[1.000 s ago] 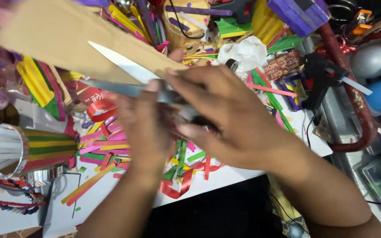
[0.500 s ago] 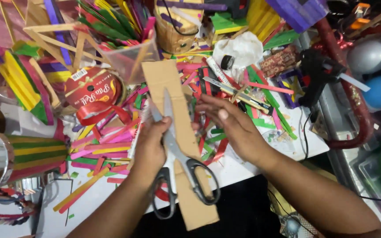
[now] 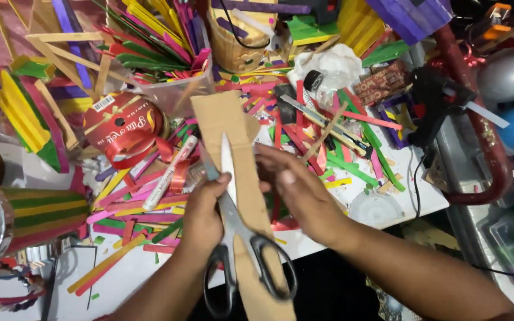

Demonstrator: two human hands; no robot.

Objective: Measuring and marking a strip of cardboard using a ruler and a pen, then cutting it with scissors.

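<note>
A long, plain brown cardboard strip (image 3: pixel 242 196) runs from 12 to 6 o'clock at the middle of the white tabletop (image 3: pixel 132 273), with black-handled scissors (image 3: pixel 239 238) lying along it, blades pointing to 12. The left hand (image 3: pixel 203 214) has its fingers clenched on the strip and scissors together. The right hand (image 3: pixel 295 193) pinches the strip's edge at 3 o'clock. A red ribbon spool (image 3: pixel 123 128) sits at 10 o'clock, a black glue gun (image 3: pixel 438 101) at 2, and coloured craft sticks (image 3: pixel 132 202) crowd all around.

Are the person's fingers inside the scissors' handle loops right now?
No: the black handle loops of the scissors lie empty on the cardboard strip, while the left hand grips nearer the blades.
</note>
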